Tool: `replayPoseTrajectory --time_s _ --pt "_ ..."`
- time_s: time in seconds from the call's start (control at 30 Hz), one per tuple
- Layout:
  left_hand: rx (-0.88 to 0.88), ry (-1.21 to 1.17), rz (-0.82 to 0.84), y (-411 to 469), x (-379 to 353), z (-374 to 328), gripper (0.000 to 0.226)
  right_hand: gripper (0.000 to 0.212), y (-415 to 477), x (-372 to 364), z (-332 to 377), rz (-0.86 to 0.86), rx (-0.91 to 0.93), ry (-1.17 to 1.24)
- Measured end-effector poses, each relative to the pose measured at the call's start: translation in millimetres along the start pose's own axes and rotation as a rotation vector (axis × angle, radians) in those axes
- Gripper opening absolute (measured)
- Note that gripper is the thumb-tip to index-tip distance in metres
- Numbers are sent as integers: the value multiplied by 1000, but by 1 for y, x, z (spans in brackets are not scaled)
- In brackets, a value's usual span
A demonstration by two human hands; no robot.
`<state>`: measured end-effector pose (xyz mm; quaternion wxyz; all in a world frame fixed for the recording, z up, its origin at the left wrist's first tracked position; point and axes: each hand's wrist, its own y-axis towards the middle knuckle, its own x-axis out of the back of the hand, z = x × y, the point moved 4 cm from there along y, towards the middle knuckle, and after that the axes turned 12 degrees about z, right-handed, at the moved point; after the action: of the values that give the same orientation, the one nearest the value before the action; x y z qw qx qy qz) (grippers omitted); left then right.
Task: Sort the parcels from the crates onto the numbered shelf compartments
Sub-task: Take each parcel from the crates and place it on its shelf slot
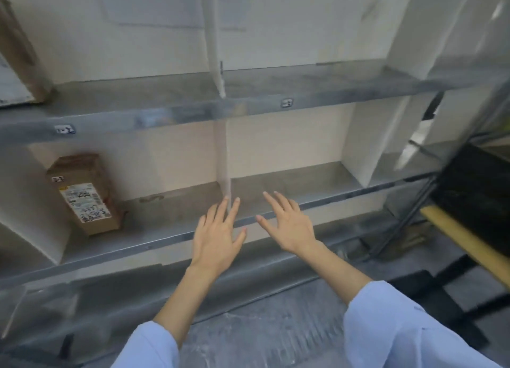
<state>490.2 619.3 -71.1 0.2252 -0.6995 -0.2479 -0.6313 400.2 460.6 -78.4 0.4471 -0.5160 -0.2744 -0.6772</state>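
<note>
A brown cardboard parcel with a white printed label stands in the lower left shelf compartment. Another brown parcel sits on the upper shelf at the far left, partly cut off by the frame edge. My left hand and my right hand hover side by side in front of the lower shelf's front edge, fingers straight and spread, holding nothing. The left fingertips reach the white divider between two compartments. Small number tags are stuck on the upper shelf's front edge.
White upright panels split the grey metal shelves into compartments. At the right stands a black crate on a yellow-edged surface. Grey floor lies below the shelf.
</note>
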Motion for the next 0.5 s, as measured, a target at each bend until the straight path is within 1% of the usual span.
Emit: replayPoseTrajectory --time_s 0.23,0.5 --pt "-236 -48 3 18 5 -188 68 68 -110 77 -162 -80 -235 -36" --pt "-546 -59 -25 45 18 -387 66 70 -230 142 -315 -245 -531 -1"
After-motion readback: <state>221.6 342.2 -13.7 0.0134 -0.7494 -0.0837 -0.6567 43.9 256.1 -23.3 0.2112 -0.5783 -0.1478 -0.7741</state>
